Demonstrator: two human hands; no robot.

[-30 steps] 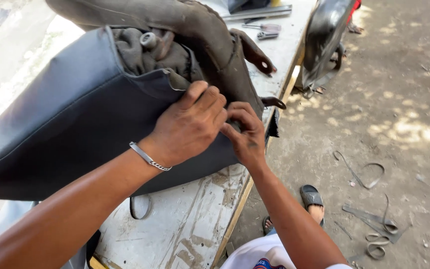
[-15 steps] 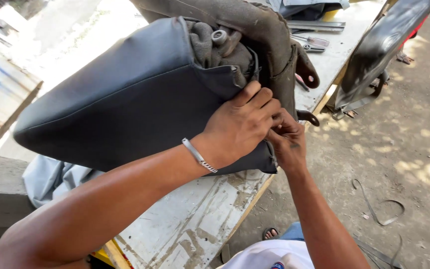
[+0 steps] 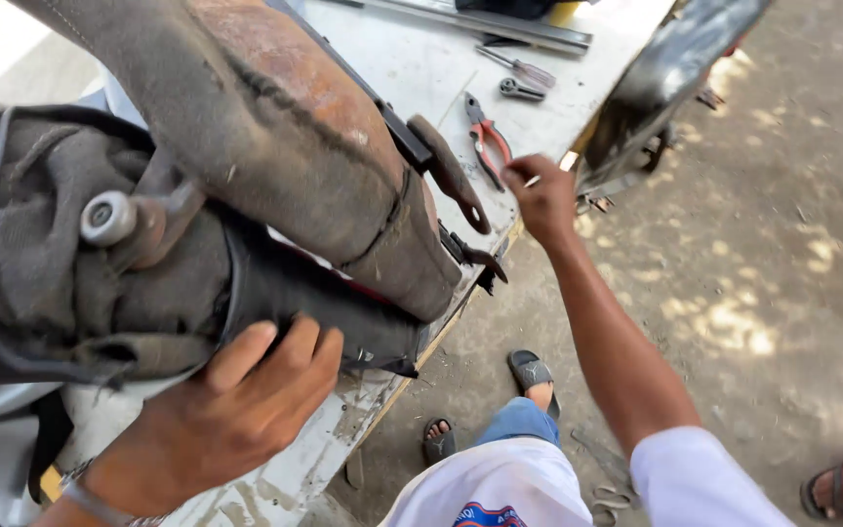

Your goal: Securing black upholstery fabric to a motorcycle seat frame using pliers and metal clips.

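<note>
A left hand presses flat, fingers together, on the bulky, soft-covered motorcycle seat — best gripped at its rigid base — while the right hand, fingers curled shut, reaches toward red-handled pliers.

a worn white counter carries everything, its paint scratched and chipped near the front edge. on it lie red-handled pliers, a small spanner and a screwdriver just beyond, and a long metal bar at the far end. an upturned seat rests over the near part. beside the counter is bare dirt ground.
</note>
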